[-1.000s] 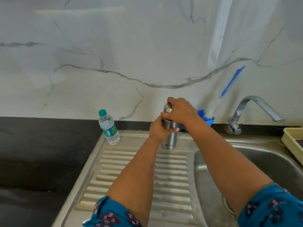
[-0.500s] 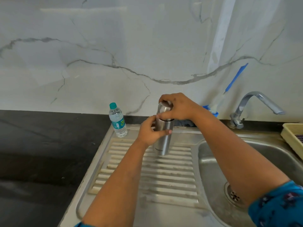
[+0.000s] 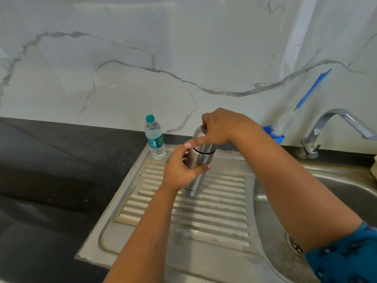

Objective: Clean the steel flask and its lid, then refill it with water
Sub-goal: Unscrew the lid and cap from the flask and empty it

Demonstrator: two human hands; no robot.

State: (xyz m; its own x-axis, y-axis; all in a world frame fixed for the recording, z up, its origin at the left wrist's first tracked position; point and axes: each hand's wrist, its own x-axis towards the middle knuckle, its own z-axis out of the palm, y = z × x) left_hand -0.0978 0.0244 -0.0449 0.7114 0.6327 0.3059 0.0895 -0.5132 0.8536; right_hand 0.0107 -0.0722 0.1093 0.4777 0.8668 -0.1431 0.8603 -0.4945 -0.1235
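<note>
Hands grip steel flask [image 3: 199, 166] — lid [image 3: 201, 137] on.

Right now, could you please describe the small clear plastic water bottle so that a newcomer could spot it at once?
Start at the ribbed steel draining board left of the sink basin. At its far left corner, by the marble wall, stands the small clear plastic water bottle, upright and untouched. Unlike the steel flask held in both hands nearby, it is see-through, with a teal cap and teal label.

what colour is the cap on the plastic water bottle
Teal green, on the plastic water bottle standing at the drainboard's back corner; the head view shows it clearly.
</note>
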